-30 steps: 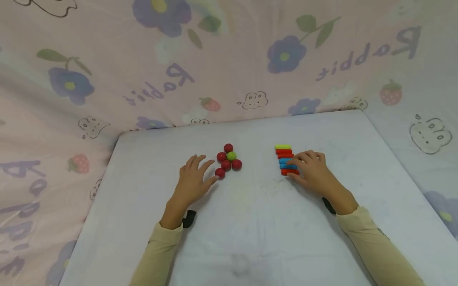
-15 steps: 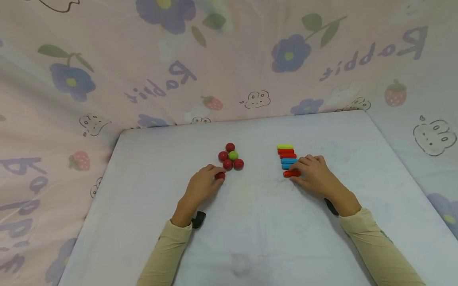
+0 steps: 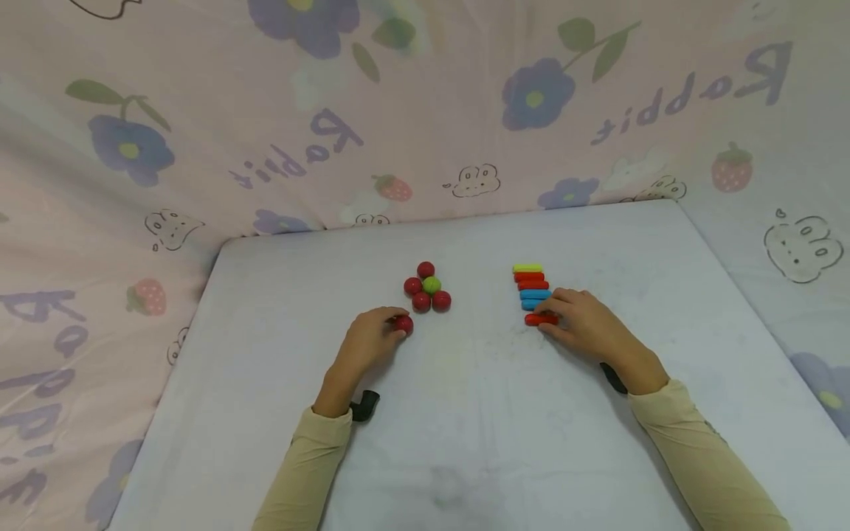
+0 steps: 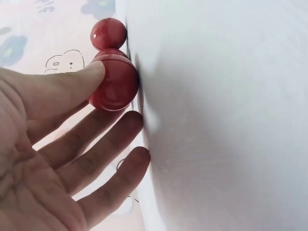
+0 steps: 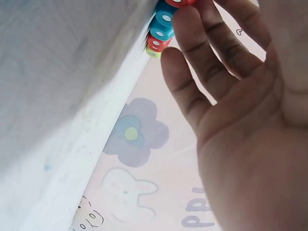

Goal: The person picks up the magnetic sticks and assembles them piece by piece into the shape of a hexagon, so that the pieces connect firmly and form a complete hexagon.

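My left hand (image 3: 364, 341) pinches a glossy red ball (image 3: 404, 325) between thumb and fingers, low at the table surface. In the left wrist view the thumb presses on that ball (image 4: 118, 84), while the other fingers spread below it. Beyond it lies a group of several red balls (image 3: 421, 302) around one green ball (image 3: 432, 285). Across the table, my right hand (image 3: 593, 330) pinches a short red stick (image 3: 539, 319) at its right end. This stick lies just in front of a row of blue sticks (image 3: 535, 294), red sticks (image 3: 529, 277) and one yellow stick (image 3: 527, 268).
A white table (image 3: 465, 428) carries everything. Its back edge meets a hanging patterned cloth (image 3: 425, 110), which also runs down the left and right sides. Bare tabletop separates the balls from the sticks. A black wrist piece (image 3: 365, 406) shows beside the left cuff.
My left hand has moved onto the nearest red ball, gripped it and drawn it slightly left of the group. My right hand has pulled the nearest red stick slightly toward me, opening a gap.
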A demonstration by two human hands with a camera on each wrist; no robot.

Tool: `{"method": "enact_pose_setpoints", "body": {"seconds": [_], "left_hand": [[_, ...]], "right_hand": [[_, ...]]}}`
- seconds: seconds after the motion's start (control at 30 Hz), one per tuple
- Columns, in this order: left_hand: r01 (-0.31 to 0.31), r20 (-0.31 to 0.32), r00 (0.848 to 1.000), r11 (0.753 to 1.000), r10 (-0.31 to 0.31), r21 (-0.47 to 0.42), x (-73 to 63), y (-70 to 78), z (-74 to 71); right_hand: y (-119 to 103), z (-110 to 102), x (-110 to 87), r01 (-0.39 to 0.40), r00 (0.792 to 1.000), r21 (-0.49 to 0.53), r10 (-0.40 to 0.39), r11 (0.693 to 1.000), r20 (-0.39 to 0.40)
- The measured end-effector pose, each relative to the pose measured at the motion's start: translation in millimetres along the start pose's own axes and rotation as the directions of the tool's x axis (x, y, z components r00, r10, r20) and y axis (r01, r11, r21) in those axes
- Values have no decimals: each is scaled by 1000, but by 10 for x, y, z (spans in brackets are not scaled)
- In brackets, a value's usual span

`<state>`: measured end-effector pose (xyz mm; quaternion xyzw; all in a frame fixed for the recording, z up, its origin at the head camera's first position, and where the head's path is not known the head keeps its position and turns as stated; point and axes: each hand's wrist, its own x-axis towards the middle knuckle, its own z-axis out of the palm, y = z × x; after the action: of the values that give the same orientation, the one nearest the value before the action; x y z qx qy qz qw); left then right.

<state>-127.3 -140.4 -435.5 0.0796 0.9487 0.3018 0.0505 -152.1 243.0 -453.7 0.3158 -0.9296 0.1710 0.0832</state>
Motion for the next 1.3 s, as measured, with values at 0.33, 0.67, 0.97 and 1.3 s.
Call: {"method": "enact_pose_setpoints", "body": {"seconds": [0.33, 0.67, 0.97, 1.3], "left_hand": [[16, -18, 1000, 1000, -16, -9, 14, -24, -25], [50, -11, 999, 999, -50, 11, 38, 24, -25], [81, -9, 997, 997, -81, 8, 13, -22, 3], [91, -6, 996, 996, -91, 0, 13, -9, 1]], "right_hand": [[2, -57, 22, -64, 995, 9, 63, 998, 71], [11, -92, 28, -87, 993, 7, 86, 996, 85], [-28, -51, 10, -127, 985, 5, 125, 992, 118], [-42, -80, 7, -103, 986, -8, 103, 995, 130]]}}
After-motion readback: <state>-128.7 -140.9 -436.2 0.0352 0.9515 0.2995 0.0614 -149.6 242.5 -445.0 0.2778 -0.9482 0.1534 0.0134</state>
